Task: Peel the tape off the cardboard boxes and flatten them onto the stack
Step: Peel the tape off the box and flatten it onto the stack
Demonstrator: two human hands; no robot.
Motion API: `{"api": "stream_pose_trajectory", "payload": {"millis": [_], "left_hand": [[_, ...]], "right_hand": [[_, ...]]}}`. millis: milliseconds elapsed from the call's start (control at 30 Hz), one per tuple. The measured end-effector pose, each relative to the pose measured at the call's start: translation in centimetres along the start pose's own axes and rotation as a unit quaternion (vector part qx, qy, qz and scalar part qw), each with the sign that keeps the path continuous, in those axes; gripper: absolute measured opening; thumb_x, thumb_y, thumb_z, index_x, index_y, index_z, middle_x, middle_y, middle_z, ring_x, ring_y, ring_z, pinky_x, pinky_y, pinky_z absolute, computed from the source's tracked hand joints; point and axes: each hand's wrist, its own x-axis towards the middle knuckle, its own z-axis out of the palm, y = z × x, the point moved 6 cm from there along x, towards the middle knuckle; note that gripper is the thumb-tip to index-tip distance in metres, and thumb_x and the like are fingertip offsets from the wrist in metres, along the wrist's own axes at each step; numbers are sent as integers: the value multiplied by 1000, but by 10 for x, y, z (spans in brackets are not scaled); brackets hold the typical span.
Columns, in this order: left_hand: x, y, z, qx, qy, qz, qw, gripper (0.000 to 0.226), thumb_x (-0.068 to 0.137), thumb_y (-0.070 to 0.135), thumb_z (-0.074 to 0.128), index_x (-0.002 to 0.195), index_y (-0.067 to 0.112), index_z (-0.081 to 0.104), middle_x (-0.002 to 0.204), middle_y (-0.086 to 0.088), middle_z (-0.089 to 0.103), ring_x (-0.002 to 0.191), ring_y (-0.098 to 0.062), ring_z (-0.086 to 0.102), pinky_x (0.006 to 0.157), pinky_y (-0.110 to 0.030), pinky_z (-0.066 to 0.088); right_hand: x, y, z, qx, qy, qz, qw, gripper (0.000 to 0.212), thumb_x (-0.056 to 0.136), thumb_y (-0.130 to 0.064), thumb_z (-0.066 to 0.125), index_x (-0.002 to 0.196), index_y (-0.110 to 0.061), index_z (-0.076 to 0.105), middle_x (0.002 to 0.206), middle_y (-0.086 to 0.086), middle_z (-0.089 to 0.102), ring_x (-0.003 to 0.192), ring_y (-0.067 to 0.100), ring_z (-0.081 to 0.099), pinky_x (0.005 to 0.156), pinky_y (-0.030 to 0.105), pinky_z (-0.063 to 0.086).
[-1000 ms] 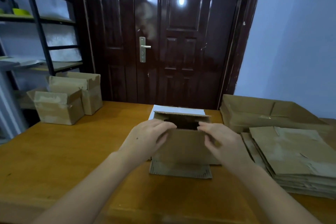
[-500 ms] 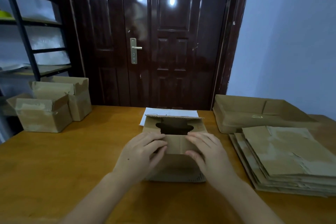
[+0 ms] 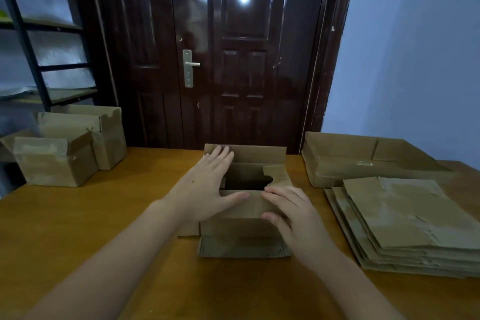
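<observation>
your left hand (image 3: 205, 184) lies flat on the box (image 3: 246, 205) at table centre, fingers straight and spread, fingertips at the far flap's left corner, thumb stretched along the near top edge. your right hand (image 3: 291, 213) rests on the near face of the same box at its right side, fingers straight and pointing toward 10 o'clock, thumb pressed to the front panel. neither hand curls round anything; both are flat against cardboard.

the box sits on the table (image 3: 78, 228) between your forearms. its top is partly open: a dark gap shows between the flaps, one far flap stands up at 12 o'clock, and a notched flap lies at its right. a bottom flap juts out flat toward 6 o'clock on the tabletop. whether tape remains on it cannot be told.

the stack (image 3: 405, 226) of flattened boxes lies at 3 o'clock of the box, apart from it, sheets fanned slightly. beyond the stack, at 1 o'clock, a tray (image 3: 337, 163) of cardboard sits open.

at 9 to 10 o'clock, well apart, two upright boxes (image 3: 67, 148) stand touching each other, flaps raised.

behind the table: a dark door (image 3: 233, 60) at 12 o'clock and a shelf (image 3: 39, 34) at 10 o'clock.
</observation>
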Motion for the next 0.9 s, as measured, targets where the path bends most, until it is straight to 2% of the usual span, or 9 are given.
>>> {"api": "stream_pose_trajectory", "payload": {"millis": [100,167,300,400,500,600,700,800,900], "left_hand": [[16,-11,9,20,-74,-26,997,136,65,109,24,164,21,-8,170,6,-15,154,-7,-18,122,-29,-10],[23,-17,15,15,-107,-37,993,145,59,111,28,164,19,-8,172,2,-13,155,-10,-14,122,-30,-9],[25,-21,20,-1,-105,-46,993,146,56,112,33,165,19,9,172,2,14,156,-18,14,123,-36,12],[22,-22,22,17,-91,-43,995,140,57,112,31,163,21,22,165,3,31,146,-19,31,118,-39,28],[22,-21,23,18,-87,-41,995,135,58,111,31,161,24,28,159,5,38,139,-18,37,115,-40,34],[22,-21,23,12,-86,-43,995,136,57,111,32,161,23,27,160,5,37,142,-19,35,118,-40,30],[19,-19,21,12,-70,-36,997,135,61,110,30,162,22,25,165,3,32,149,-20,29,121,-36,19],[17,-13,16,26,-56,-15,998,129,68,108,24,163,21,23,170,2,23,156,-18,16,121,-33,6],[16,5,9,74,-57,89,992,104,85,95,21,161,25,32,169,3,27,157,-13,15,125,-33,4]], "right_hand": [[0,1,0,2,-2,-6,1000,42,95,-29,66,137,-24,63,137,-18,55,132,-8,35,110,9,26],[0,2,1,3,-1,-4,1000,42,95,-29,66,137,-24,63,137,-17,55,132,-6,37,111,12,29],[6,2,-1,-14,-13,-2,1000,44,95,-46,58,136,-30,62,135,-23,54,129,-10,36,111,21,34],[24,5,-5,6,-58,15,998,63,88,-71,49,142,-37,53,138,-29,47,130,-13,32,111,26,35],[54,12,1,-17,-165,51,985,103,70,-85,61,156,-41,26,163,-21,21,148,-1,15,118,36,21],[80,19,11,-72,-297,53,950,132,57,-91,66,160,-41,-1,168,-16,-8,154,10,-14,123,46,2],[89,26,21,-90,-378,65,919,136,55,-95,63,159,-42,-9,167,-16,-16,152,14,-24,125,56,2],[86,33,28,-106,-388,64,913,136,55,-98,58,159,-41,-8,166,-18,-20,151,11,-26,124,53,4],[82,37,30,-109,-381,68,916,141,51,-103,53,160,-38,-8,165,-18,-22,149,9,-28,123,50,4]]}}
